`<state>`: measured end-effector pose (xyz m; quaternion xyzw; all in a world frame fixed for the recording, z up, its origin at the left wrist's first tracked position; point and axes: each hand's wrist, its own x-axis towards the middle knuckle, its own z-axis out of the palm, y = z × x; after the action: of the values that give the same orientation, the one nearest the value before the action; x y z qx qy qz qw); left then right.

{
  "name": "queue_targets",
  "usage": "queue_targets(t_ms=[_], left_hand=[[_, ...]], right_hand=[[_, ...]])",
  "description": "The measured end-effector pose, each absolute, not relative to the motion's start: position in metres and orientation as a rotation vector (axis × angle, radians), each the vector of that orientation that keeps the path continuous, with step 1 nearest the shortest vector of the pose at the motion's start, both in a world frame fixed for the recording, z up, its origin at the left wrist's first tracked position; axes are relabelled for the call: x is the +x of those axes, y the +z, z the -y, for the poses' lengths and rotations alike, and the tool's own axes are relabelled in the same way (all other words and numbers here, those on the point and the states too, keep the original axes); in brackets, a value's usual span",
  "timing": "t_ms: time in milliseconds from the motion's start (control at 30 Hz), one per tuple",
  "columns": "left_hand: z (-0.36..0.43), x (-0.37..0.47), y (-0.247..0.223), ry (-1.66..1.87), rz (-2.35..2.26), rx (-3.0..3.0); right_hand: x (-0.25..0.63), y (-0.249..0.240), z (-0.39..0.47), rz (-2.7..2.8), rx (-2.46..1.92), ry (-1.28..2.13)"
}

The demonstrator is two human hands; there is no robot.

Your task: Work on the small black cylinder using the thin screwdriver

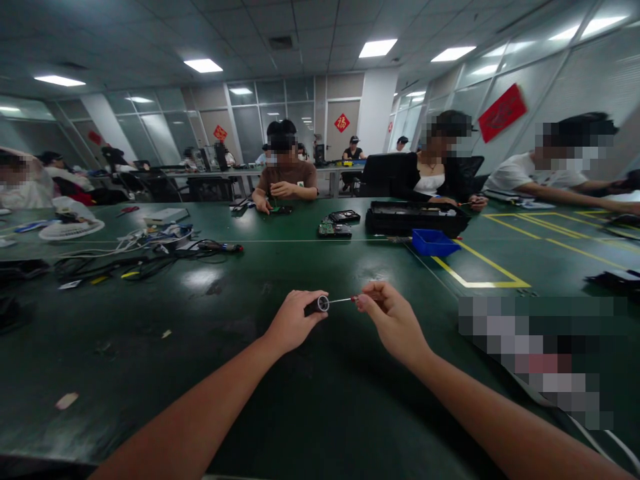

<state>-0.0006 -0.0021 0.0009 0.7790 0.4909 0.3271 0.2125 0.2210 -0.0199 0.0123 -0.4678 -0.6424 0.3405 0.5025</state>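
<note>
Over the green table, my left hand (289,321) is closed around a dark cylindrical part (323,304). A round, pale-rimmed end of that part faces me, while its body is mostly hidden by my fingers. My right hand (395,320) pinches the reddish handle of a screwdriver (342,301). Its thin metal shaft points left, and the tip meets the rim of the cylindrical part or lies very close to it; I cannot tell which.
Beyond my hands lie hard drives (336,229), a blue bin (434,243) and a long black casing (387,219). Tangled cables (143,261) and a white domed object (73,225) are on the left. Several people sit around the table (240,413).
</note>
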Motion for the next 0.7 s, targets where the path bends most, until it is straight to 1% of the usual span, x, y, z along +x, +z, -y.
queue_targets(t_ms=[67, 200, 267, 367, 567, 700], left_hand=[[0.003, 0.0, 0.002, 0.912, -1.363, 2.16], [0.003, -0.001, 0.002, 0.941, -1.307, 2.202], [0.003, -0.002, 0.002, 0.951, -1.304, 2.21], [0.002, -0.002, 0.001, 0.943, -1.311, 2.22], [0.002, 0.0, 0.003, 0.963, -1.303, 2.26], [0.002, -0.001, 0.004, 0.976, -1.322, 2.269]], right_hand=[[0.22, 0.012, 0.016, 1.43, -1.088, 0.935], [0.22, 0.009, 0.006, 1.041, -0.993, 1.327], [0.221, 0.006, 0.003, 0.96, -0.978, 1.355], [0.222, 0.004, 0.002, 1.031, -0.974, 1.216], [0.221, 0.006, 0.012, 1.491, -1.069, 0.894], [0.221, 0.01, 0.019, 1.624, -1.092, 0.758]])
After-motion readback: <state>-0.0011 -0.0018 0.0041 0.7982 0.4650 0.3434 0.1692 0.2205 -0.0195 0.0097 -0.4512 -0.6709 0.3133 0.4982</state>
